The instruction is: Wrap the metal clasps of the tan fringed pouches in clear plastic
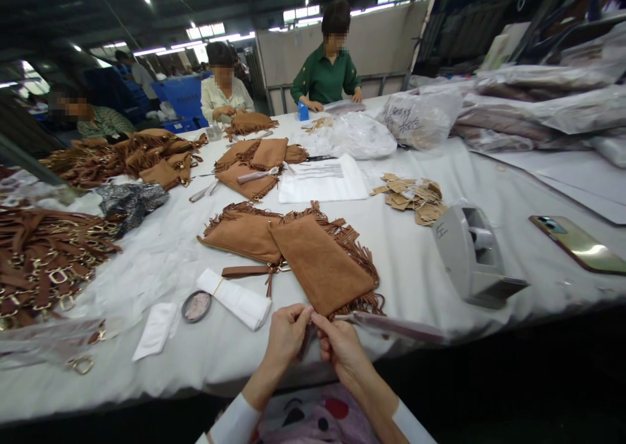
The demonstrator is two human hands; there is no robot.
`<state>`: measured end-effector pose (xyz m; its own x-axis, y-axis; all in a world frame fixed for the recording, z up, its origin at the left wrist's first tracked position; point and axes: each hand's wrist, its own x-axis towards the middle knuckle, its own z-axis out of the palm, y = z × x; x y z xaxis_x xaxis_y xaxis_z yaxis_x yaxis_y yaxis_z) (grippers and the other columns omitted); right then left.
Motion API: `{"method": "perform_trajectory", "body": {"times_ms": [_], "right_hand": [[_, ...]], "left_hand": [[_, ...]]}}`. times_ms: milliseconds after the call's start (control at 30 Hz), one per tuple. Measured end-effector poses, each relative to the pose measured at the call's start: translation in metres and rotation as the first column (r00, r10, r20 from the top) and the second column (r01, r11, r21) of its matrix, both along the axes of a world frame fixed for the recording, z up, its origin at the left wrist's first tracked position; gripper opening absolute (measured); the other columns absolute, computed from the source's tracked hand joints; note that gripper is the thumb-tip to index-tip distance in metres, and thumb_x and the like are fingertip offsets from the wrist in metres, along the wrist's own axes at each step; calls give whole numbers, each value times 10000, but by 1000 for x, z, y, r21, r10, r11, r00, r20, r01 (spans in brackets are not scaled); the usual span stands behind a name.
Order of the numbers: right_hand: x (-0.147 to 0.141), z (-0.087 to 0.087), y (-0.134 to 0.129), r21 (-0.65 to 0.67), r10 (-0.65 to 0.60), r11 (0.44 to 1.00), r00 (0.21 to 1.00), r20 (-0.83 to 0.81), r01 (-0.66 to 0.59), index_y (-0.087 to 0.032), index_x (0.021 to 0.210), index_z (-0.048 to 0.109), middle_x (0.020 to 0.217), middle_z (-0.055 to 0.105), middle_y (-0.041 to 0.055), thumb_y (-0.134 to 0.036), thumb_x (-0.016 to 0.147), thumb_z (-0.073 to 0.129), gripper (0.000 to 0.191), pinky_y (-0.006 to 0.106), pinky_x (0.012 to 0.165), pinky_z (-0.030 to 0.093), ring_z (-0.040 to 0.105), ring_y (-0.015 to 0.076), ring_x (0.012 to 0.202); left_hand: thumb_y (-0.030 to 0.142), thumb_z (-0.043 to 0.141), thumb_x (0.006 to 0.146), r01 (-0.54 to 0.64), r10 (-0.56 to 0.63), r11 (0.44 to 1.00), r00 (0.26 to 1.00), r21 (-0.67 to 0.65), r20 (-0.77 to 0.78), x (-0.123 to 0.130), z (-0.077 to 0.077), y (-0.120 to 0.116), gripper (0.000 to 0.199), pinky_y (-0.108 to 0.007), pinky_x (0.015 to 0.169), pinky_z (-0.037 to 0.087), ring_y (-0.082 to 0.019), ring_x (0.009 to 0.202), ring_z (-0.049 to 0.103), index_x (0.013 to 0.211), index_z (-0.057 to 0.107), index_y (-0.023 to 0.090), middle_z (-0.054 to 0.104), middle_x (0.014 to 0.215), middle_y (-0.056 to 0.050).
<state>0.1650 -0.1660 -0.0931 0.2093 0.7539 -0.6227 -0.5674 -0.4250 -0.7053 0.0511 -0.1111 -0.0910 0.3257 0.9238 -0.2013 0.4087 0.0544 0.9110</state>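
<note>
Our left hand (285, 334) and right hand (343, 347) pinch a dark strip (306, 341), lower centre; the fringed pouch (320, 261) slants down-right just above.

Fringed pouch (320, 261): coloured plain tan-brown
Table cover (401, 248): coloured off-white
Tape dispenser (457, 258): coloured grey, marked in black
Lap garment (313, 418): coloured pale pink-lilac, spotted with red and black
</note>
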Motion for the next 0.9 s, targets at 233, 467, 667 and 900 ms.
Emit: {"method": "perform_trajectory", "body": {"times_ms": [233, 467, 667, 900], "right_hand": [[-2, 1, 11, -10, -37, 999, 999, -28, 37, -125, 580, 581, 489, 513, -36, -278, 547, 777, 251, 145, 318, 231, 335, 23, 373], [-1, 6, 10, -12, 7, 1000, 996, -94, -8, -141, 488, 547, 403, 449, -50, -291, 569, 731, 251, 173, 328, 307, 366, 52, 352], [0, 9, 9, 52, 6, 999, 992, -128, 0, -123, 526, 579, 438, 462, -52, -264, 560, 750, 225, 144, 346, 254, 388, 41, 399], [1, 5, 10, 50, 7, 999, 987, -160, 1, -120, 548, 581, 467, 477, -47, -243, 565, 760, 218, 127, 361, 290, 424, 44, 425]], "left_hand": [[520, 461, 841, -20, 18, 998, 999, 52, 40, -2, -1, -2, 429, -233, 576, 337, -136, 600, 470, 630, 576, 165, 533, 587, 7], [648, 557, 745, 90, 117, 875, 914, -475, 389, -10, 6, -21, 518, -227, 509, 378, -121, 532, 529, 866, 574, 144, 616, 656, -26], [601, 669, 670, -124, 314, 876, 880, -466, 356, 1, 0, -33, 486, -180, 350, 177, -33, 357, 305, 787, 605, 133, 544, 540, 42], [480, 626, 765, -268, 296, 954, 907, -131, 300, 7, 2, -38, 355, -328, 889, 482, -228, 955, 629, 891, 728, 164, 724, 978, -67]]}}
